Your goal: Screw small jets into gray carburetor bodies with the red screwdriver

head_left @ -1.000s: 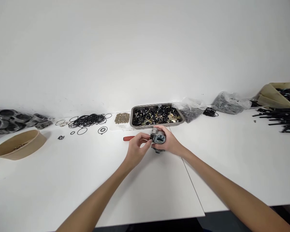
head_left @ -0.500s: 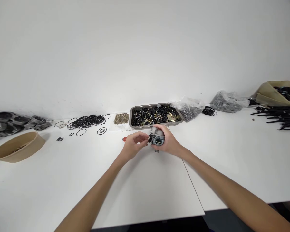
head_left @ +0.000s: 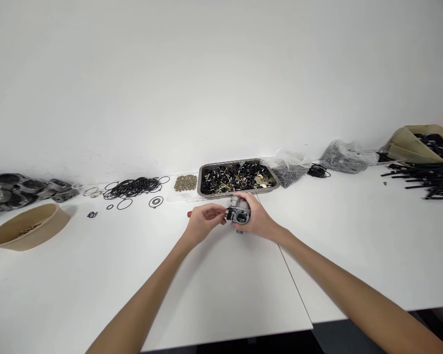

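Note:
A grey metal part [head_left: 239, 215] with a round bore facing me is held above the white table in front of the metal tray. My right hand [head_left: 257, 216] wraps round its right side, thumb below and fingers on top. My left hand [head_left: 205, 221] is at its left side, fingertips pinched at a small black piece [head_left: 229, 214] on the part. Whatever lies between those fingertips is too small to make out. A red-ended object [head_left: 189, 214] shows just behind my left hand.
A metal tray [head_left: 276, 186] of small mixed parts stands behind the hands. Brass pieces [head_left: 185, 183] and black rings [head_left: 133, 187] lie left of it, then a tan bowl [head_left: 55, 226]. Plastic bags [head_left: 290, 169] and black rods [head_left: 431, 179] are at right.
My left fingertips have shifted slightly at the black piece, and the grey part has turned a little in my right hand. The view has moved very slightly.

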`<state>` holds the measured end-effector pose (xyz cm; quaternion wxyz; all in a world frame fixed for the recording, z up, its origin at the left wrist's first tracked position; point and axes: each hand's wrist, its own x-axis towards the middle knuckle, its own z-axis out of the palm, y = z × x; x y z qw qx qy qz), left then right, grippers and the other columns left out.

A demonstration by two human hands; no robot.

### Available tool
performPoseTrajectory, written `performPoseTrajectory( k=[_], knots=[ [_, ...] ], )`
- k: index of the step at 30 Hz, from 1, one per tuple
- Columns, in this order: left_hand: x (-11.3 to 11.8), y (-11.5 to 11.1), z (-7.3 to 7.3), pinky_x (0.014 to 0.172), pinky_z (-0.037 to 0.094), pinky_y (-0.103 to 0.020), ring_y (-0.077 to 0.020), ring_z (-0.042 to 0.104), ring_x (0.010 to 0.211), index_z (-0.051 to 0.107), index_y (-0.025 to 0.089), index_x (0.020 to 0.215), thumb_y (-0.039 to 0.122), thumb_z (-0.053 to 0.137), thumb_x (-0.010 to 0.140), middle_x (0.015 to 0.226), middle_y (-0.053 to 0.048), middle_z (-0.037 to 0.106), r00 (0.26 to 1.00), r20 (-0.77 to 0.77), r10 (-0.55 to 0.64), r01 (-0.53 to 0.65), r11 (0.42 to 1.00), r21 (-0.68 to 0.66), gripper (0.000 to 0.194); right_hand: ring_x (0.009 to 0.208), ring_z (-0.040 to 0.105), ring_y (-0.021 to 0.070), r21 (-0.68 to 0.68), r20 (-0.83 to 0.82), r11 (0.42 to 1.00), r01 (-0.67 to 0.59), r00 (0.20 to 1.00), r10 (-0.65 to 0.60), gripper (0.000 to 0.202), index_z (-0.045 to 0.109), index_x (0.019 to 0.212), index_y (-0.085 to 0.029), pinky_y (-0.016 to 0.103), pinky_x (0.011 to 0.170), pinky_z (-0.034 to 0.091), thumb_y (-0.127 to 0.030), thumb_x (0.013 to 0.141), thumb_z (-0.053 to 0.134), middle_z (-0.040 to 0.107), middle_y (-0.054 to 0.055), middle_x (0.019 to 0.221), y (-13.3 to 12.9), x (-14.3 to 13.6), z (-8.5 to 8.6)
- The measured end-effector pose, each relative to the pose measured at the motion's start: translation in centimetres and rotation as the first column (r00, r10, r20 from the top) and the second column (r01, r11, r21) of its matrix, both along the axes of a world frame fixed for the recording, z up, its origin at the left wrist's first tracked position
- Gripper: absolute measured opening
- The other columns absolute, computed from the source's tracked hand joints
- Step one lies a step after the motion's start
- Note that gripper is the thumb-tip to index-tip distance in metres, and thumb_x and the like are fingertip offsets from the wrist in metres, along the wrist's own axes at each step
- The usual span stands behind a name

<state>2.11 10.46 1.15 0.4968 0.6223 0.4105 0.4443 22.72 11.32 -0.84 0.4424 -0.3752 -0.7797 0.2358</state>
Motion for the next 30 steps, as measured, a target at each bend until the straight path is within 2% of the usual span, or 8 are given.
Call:
performPoseTrajectory(
  k=[6, 14, 20, 30],
  knots=[
    [-0.29, 0.18, 0.11, 0.066, 0.059, -0.032, -0.0168, 0.066, 0.060, 0.073, 0.013, 0.085, 0.040, 0.077, 0.071, 0.066, -0.007, 0.071, 1.000, -0.024, -0.019, 0.018, 0.999, -0.042, 0.031, 0.114, 0.051, 0.0292, 0.012, 0.017, 1.000, -0.003, 1.000, 0.003, 0.075, 0.044, 0.131, -0.025, 0.045, 0.095, 0.046, -0.023, 0.065, 0.078, 0.052, 0.010, 0.123, 0.03, 0.05, 0.03],
    [0.20, -0.10, -0.15, 0.066, 0.057, -0.028, -0.0160, 0.066, 0.064, 0.075, 0.014, 0.084, 0.037, 0.077, 0.070, 0.072, -0.008, 0.072, 0.999, -0.033, 0.018, -0.019, 0.999, -0.034, 0.027, 0.114, 0.051, 0.0290, -0.013, 0.009, 1.000, -0.017, 1.000, 0.017, 0.074, 0.044, 0.131, -0.024, 0.045, 0.096, 0.046, -0.024, 0.065, 0.078, 0.052, 0.010, 0.123, -0.05, 0.07, 0.13],
    [0.53, -0.37, 0.01, 0.064, 0.057, -0.029, -0.0171, 0.066, 0.060, 0.076, 0.014, 0.081, 0.037, 0.076, 0.070, 0.062, -0.006, 0.070, 0.996, -0.055, 0.064, -0.066, 0.998, -0.024, 0.025, 0.115, 0.051, 0.0291, -0.035, -0.001, 0.999, -0.015, 1.000, 0.015, 0.074, 0.044, 0.131, -0.025, 0.045, 0.095, 0.046, -0.024, 0.065, 0.078, 0.052, 0.010, 0.123, -0.09, 0.10, 0.29],
    [0.68, -0.49, 0.12, 0.063, 0.056, -0.028, -0.0162, 0.065, 0.059, 0.076, 0.016, 0.078, 0.039, 0.074, 0.072, 0.062, -0.006, 0.069, 0.994, -0.081, 0.068, -0.070, 0.998, -0.010, 0.024, 0.118, 0.051, 0.0288, -0.045, -0.011, 0.998, -0.030, 0.999, 0.030, 0.076, 0.045, 0.132, -0.025, 0.045, 0.098, 0.045, -0.022, 0.063, 0.079, 0.052, 0.010, 0.125, 0.21, 0.18, -0.03]
  ],
)
